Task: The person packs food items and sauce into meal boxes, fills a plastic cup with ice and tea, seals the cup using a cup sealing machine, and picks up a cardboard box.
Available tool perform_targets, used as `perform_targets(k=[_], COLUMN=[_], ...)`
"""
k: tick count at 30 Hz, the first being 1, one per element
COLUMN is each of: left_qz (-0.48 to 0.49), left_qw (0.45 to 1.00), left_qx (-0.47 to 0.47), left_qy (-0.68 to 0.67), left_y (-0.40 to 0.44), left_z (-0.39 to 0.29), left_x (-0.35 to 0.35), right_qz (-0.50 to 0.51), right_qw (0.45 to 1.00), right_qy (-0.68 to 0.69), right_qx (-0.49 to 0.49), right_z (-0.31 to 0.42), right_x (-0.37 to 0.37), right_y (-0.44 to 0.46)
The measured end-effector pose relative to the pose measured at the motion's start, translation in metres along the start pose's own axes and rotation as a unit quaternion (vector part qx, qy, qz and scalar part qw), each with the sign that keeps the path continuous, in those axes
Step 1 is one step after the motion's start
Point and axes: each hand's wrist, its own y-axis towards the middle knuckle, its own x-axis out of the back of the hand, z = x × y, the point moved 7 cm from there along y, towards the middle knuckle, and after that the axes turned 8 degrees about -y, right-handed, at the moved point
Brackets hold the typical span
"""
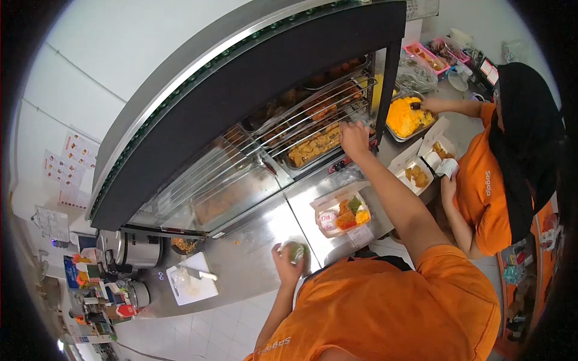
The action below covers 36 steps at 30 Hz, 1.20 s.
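My left hand point(285, 263) is closed around a small, clear plastic-wrapped green item point(295, 252), held above the steel counter's front edge. My right hand point(355, 139) reaches up to the open end of a glass food display cabinet point(265, 78). Its fingers are curled beside the wire rack point(283, 137) and a tray of golden fried pieces point(315, 146); whatever they grip is hidden. Between my arms sits an open takeaway box point(328, 200). It contains a round wrapped portion with red print point(328, 221), orange-red fried food point(345, 220), yellow food point(362, 216) and something green.
At right, a co-worker in orange holds a dark utensil over a tray of yellow food point(404, 117). Beside them are open boxes with fried food point(416, 175). A white cutting board point(195, 284) with a knife point(206, 275) and a steel cooker point(139, 249) stand left.
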Motion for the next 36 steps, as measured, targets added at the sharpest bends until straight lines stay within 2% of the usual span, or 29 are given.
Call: perform_targets(k=[2, 4, 6, 9, 10, 12, 13, 17, 18, 20, 22, 24, 27, 30, 36], left_qz=[0.02, 0.051, 0.107, 0.141, 0.15, 0.12, 0.105, -0.068, -0.103, -0.166, -0.184, -0.201, -0.217, -0.205, -0.094], left_qw=[0.999, 0.997, 0.991, 0.986, 0.984, 0.988, 0.99, 0.989, 0.986, 0.972, 0.966, 0.955, 0.947, 0.943, 0.937], left_qx=[-0.037, -0.032, -0.083, -0.086, -0.095, -0.096, -0.097, -0.105, -0.094, -0.124, -0.133, -0.153, -0.149, -0.146, -0.198], left_qy=[-0.003, -0.047, -0.024, -0.025, -0.027, -0.015, -0.011, -0.075, -0.089, -0.108, -0.122, -0.156, -0.185, -0.216, -0.273], left_y=[0.002, 0.003, 0.001, 0.004, 0.007, 0.016, 0.022, 0.062, 0.088, 0.128, 0.16, 0.172, 0.19, 0.194, 0.213], left_z=[-0.016, -0.029, -0.041, -0.047, -0.046, -0.087, -0.103, -0.105, -0.111, -0.147, -0.166, -0.181, -0.177, -0.181, -0.228], left_x=[-0.013, -0.023, -0.035, -0.059, -0.062, -0.033, -0.023, 0.012, 0.021, 0.046, 0.049, 0.047, 0.037, 0.026, -0.042], right_qz=[-0.009, 0.009, 0.112, 0.194, 0.147, 0.05, 0.04, -0.016, -0.033, -0.008, -0.02, -0.039, 0.005, 0.053, 0.073], right_qw=[1.0, 1.0, 0.993, 0.978, 0.987, 0.996, 0.995, 0.976, 0.963, 0.901, 0.837, 0.816, 0.801, 0.741, 0.585], right_qy=[-0.009, 0.02, -0.018, -0.061, -0.03, 0.028, 0.065, 0.219, 0.264, 0.429, 0.535, 0.53, 0.516, 0.608, 0.795], right_qx=[-0.004, 0.013, 0.005, -0.04, -0.05, -0.067, -0.056, 0.005, 0.037, 0.058, 0.113, 0.226, 0.303, 0.281, 0.145], right_z=[0.011, 0.031, 0.042, 0.049, 0.048, 0.043, 0.045, 0.039, 0.04, 0.051, 0.059, 0.06, 0.044, 0.022, -0.028], right_x=[0.005, 0.005, -0.014, -0.058, -0.054, -0.04, -0.009, 0.09, 0.124, 0.199, 0.283, 0.369, 0.438, 0.455, 0.444], right_y=[0.002, 0.005, 0.014, 0.02, 0.019, 0.009, 0.0, -0.053, -0.068, -0.088, -0.103, -0.115, -0.138, -0.157, -0.167])
